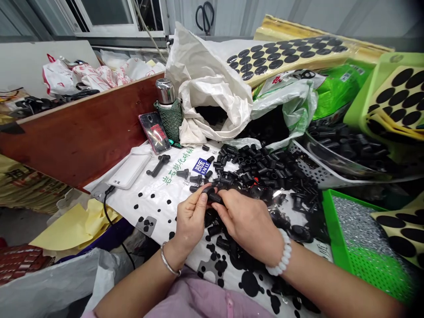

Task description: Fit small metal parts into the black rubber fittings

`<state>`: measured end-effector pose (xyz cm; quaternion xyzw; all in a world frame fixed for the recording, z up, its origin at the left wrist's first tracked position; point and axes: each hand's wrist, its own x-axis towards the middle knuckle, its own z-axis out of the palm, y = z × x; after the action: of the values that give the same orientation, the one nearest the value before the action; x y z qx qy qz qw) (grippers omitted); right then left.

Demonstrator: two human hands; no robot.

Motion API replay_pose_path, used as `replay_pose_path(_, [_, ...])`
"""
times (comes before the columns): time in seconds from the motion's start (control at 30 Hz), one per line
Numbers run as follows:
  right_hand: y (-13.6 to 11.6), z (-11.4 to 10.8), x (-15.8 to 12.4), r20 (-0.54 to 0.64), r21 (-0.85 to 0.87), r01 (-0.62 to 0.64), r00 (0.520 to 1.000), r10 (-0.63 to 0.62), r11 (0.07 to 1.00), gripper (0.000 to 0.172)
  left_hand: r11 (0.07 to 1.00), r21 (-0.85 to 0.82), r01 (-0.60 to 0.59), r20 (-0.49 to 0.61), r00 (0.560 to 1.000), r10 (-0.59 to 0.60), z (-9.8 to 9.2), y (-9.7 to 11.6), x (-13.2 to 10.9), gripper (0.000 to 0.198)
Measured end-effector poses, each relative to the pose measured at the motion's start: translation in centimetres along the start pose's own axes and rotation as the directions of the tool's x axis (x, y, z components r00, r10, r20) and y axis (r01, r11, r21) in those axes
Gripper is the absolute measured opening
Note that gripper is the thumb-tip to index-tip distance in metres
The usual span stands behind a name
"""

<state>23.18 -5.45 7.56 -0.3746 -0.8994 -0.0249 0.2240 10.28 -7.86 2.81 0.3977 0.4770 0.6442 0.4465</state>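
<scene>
pinched between both hands, the left hand and the right hand closed narrow and nearly touching, a small black rubber fitting. at the left hand, a silver bangle; at the right, a white bead bracelet. just beyond the fingers, a heap of black rubber fittings, spread over a white printed sack scattered with black discs. further left on the sack, a black t-shaped rubber piece and a flat white device. farther off, a phone beside a steel flask in a green cord sleeve. to the right, a green plastic tray; at the far side, a sheet of black adhesive discs; on the far wall, black-handled scissors.
</scene>
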Motion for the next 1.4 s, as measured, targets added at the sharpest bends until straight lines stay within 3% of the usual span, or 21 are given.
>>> replay_pose_path(0.1, [0.2,0.7,-0.4,-0.046,-0.02,0.062,0.997,-0.063,0.998,0.029,1.0,0.022,-0.011,-0.003,1.0,0.012,0.1,-0.2,-0.2,0.033])
replay_pose_path(0.2, [0.5,1.4,-0.5,-0.084,0.016,0.048,0.995,-0.047,0.999,0.032,0.996,0.079,-0.043,-0.02,0.999,0.045,0.3,-0.3,-0.4,0.032])
replay_pose_path(0.37, [0.6,2.2,-0.9,-0.032,0.204,-0.128,0.99,0.137,0.971,0.035,0.97,0.214,-0.116,-0.045,0.991,0.128,0.6,-0.9,-0.6,0.031])
replay_pose_path(0.47, [0.4,2.4,-1.0,0.063,0.374,-0.265,0.963,0.261,0.889,0.03,0.955,0.263,-0.14,-0.033,0.988,0.154,0.6,-1.5,-0.8,0.031])
replay_pose_path(0.57, [0.2,2.5,-1.0,0.176,0.563,-0.392,0.917,0.358,0.727,0.027,0.942,0.295,-0.159,-0.029,0.984,0.175,0.6,-1.8,-0.8,0.032])
replay_pose_path(0.7, [0.1,2.7,-0.7,0.333,0.761,-0.503,0.845,0.418,0.411,0.027,0.903,0.362,-0.232,0.033,0.971,0.236,0.2,-1.1,-0.5,0.032])
replay_pose_path(0.83, [0.2,2.2,-0.6,0.498,0.819,-0.564,0.789,0.36,0.104,0.031,0.88,0.351,-0.32,0.224,0.941,0.253,-0.8,0.9,-0.4,0.037])
replay_pose_path(0.97, [0.4,1.4,-0.8,0.543,0.831,-0.554,0.784,0.302,-0.054,0.035,0.958,0.18,-0.223,0.285,0.944,0.166,-1.4,2.8,-0.5,0.044])
replay_pose_path(1.1, [0.4,0.9,-1.5,0.516,0.855,-0.508,0.813,0.27,-0.104,0.035,0.969,0.131,-0.209,0.351,0.924,0.152,-1.5,3.7,-0.7,0.046])
replay_pose_path(1.3, [0.0,0.6,-2.7,0.46,0.887,-0.452,0.847,0.265,-0.094,0.031,0.812,0.296,-0.503,0.443,0.825,0.349,-1.4,4.3,-0.9,0.043])
replay_pose_path(1.4, [-0.2,0.4,-3.3,0.38,0.916,-0.402,0.878,0.291,0.016,0.026,0.721,0.321,-0.614,0.455,0.768,0.451,-1.2,4.4,-1.3,0.047])
